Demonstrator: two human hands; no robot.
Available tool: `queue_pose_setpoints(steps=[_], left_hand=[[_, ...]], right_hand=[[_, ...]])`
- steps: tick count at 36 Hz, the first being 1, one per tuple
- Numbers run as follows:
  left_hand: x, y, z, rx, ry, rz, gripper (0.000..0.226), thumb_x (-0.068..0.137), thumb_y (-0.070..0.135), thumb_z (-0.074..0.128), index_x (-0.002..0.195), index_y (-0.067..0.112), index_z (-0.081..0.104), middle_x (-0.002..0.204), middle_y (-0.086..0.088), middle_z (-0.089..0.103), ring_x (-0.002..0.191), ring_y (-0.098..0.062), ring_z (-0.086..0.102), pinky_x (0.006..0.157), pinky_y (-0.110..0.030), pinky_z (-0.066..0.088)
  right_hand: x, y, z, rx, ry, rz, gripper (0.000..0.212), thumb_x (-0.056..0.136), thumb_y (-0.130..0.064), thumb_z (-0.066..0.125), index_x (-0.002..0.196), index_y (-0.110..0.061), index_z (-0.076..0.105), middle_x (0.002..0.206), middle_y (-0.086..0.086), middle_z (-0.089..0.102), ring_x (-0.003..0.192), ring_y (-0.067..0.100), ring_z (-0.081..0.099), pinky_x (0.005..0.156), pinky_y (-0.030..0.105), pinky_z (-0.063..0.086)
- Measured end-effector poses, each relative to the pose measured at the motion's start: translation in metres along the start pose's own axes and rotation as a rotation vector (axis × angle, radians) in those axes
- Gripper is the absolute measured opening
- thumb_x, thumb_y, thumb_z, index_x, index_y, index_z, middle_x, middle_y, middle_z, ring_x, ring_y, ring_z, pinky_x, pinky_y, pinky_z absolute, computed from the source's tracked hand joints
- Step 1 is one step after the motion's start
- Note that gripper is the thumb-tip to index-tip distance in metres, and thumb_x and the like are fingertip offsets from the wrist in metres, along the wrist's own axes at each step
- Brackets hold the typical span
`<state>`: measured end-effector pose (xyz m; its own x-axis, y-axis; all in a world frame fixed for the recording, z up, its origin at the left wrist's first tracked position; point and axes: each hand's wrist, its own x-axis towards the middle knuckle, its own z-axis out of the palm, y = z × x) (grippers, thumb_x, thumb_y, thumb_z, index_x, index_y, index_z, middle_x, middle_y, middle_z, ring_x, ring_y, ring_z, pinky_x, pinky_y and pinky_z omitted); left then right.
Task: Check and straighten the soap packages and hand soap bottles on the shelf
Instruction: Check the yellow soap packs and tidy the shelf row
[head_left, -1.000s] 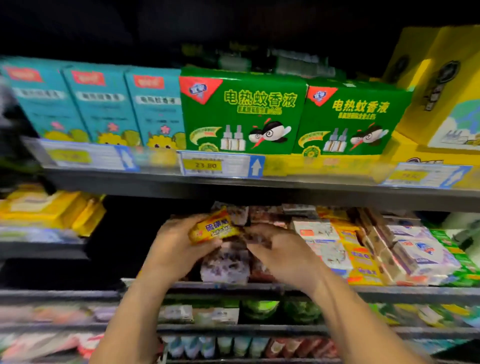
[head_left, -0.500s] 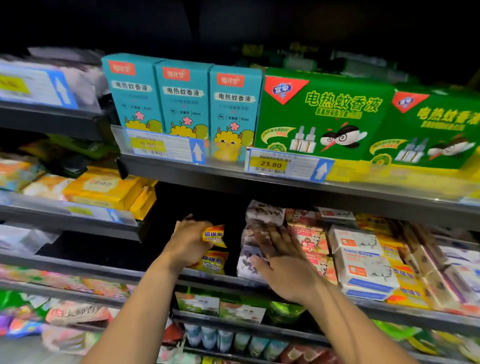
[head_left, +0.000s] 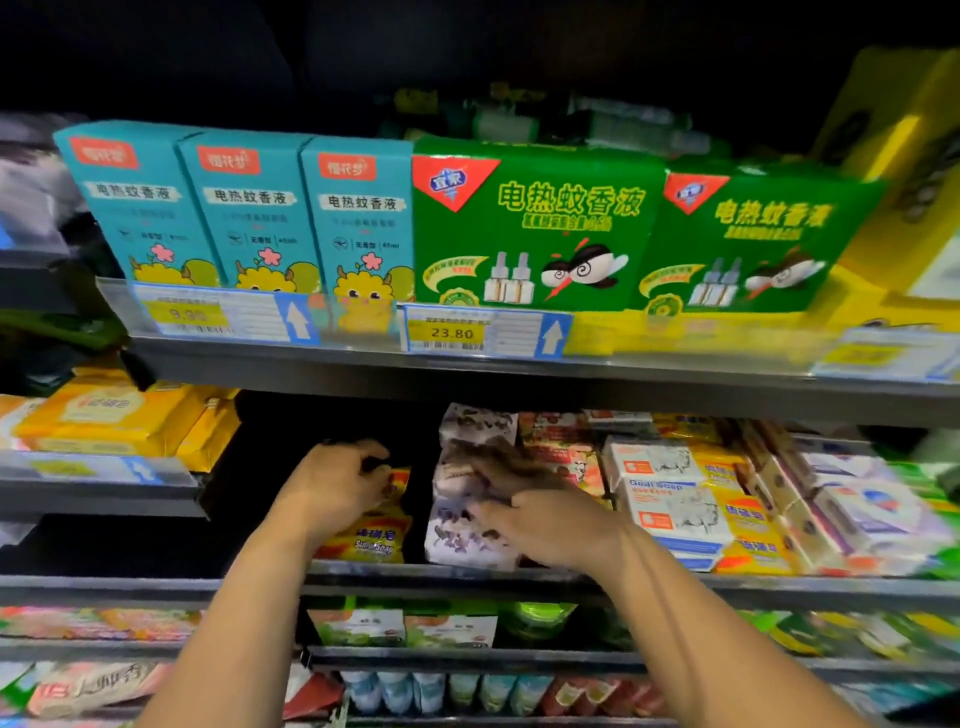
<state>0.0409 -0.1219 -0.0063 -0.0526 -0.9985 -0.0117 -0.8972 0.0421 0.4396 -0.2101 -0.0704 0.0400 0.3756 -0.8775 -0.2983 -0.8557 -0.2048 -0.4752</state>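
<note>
Well, the soap shelf (head_left: 779, 590) runs under the green mosquito-liquid boxes (head_left: 535, 228). On that shelf a purple-patterned soap stack (head_left: 457, 548) lies beneath the right hand (head_left: 550, 525), its fingers straight and pressing; farther left on the shelf, the left hand (head_left: 332, 488) grips the yellow sulfur soap stack (head_left: 371, 538).

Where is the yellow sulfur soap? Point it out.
Head view, middle shelf, left of centre: the yellow sulfur soap sits stacked under the left hand, immediately left of the purple-patterned soap stack.

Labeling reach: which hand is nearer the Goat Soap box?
Right. Right hand lies on purple packs left of the Goat Soap box; left hand holds yellow sulfur soap farther left.
</note>
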Motion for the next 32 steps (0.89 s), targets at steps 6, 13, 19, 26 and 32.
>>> queue_pose_setpoints(steps=[6, 13, 19, 26, 32], left_hand=[[-0.002, 0.066, -0.005, -0.053, 0.065, 0.111, 0.019, 0.093, 0.032, 0.060, 0.110, 0.032, 0.068, 0.108, 0.001, 0.071, 0.100, -0.021, 0.064, 0.080, -0.027, 0.048], [-0.001, 0.168, 0.031, -0.064, -0.009, 0.363, 0.026, 0.094, 0.039, 0.058, 0.120, 0.037, 0.062, 0.117, 0.006, 0.067, 0.103, -0.018, 0.064, 0.085, -0.024, 0.049], [0.001, 0.235, 0.072, -0.112, -0.160, 0.482, 0.052, 0.094, 0.049, 0.056, 0.142, 0.031, 0.047, 0.153, 0.022, 0.030, 0.129, -0.004, 0.046, 0.107, -0.021, 0.035], [0.008, 0.262, 0.108, 0.023, -0.298, 0.417, 0.076, 0.095, 0.067, 0.039, 0.157, 0.031, 0.012, 0.163, 0.020, -0.007, 0.151, -0.010, 0.005, 0.121, -0.039, 0.018], [0.011, 0.257, 0.119, 0.058, -0.263, 0.363, 0.082, 0.090, 0.076, 0.034, 0.156, 0.036, 0.009, 0.164, 0.018, -0.001, 0.151, -0.013, 0.002, 0.122, -0.038, 0.015]], right_hand=[[-0.026, 0.021, -0.046, 0.068, 0.281, 0.045, 0.034, 0.103, -0.028, 0.051, 0.135, -0.023, 0.059, 0.116, -0.009, 0.065, 0.108, 0.003, 0.059, 0.072, 0.002, 0.031], [-0.059, 0.104, -0.077, -0.220, 0.475, 0.416, 0.050, 0.103, -0.045, 0.041, 0.103, -0.003, 0.068, 0.112, 0.025, 0.067, 0.110, 0.037, 0.060, 0.080, 0.036, 0.042], [-0.062, 0.177, -0.072, -0.184, 0.466, 0.505, 0.035, 0.100, -0.032, 0.051, 0.078, -0.007, 0.061, 0.102, 0.023, 0.068, 0.101, 0.038, 0.062, 0.071, 0.035, 0.040], [-0.047, 0.211, -0.055, -0.163, 0.465, 0.421, 0.019, 0.094, -0.021, 0.058, 0.105, -0.005, 0.059, 0.113, 0.020, 0.062, 0.109, 0.036, 0.056, 0.089, 0.036, 0.043], [-0.035, 0.223, -0.043, -0.237, 0.422, 0.471, 0.025, 0.094, -0.015, 0.049, 0.117, -0.008, 0.051, 0.124, 0.018, 0.055, 0.121, 0.035, 0.047, 0.097, 0.042, 0.044]])
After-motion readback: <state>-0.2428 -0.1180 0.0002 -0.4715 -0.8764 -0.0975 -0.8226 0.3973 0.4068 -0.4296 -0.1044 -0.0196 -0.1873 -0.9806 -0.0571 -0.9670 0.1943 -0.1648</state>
